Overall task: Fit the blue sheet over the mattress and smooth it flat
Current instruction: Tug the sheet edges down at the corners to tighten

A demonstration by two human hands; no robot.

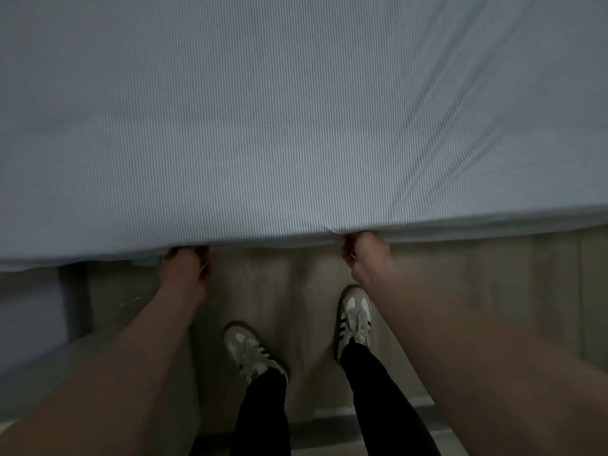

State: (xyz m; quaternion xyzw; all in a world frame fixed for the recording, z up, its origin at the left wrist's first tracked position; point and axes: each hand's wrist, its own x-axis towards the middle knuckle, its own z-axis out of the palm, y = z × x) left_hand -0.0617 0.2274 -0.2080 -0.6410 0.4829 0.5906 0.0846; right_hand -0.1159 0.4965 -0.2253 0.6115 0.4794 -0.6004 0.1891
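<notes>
Both hands, left hand (184, 266) and right hand (365, 256), grip the blue sheet (296, 126) hem mid-frame; I judge tucking it under comes next.

A bedroom at home: a wide bed under a finely striped blue sheet (296, 120) stretches beyond the gripping hands, and below them lies pale wood-look floor (286, 284), where the person stands in white trainers (354, 315).

Both bare forearms reach forward and down, the left hand (184, 263) and the right hand (363, 255) each curled into a fist, knuckles up, fingers gripping the near hem of the blue sheet (296, 126), set apart.
</notes>
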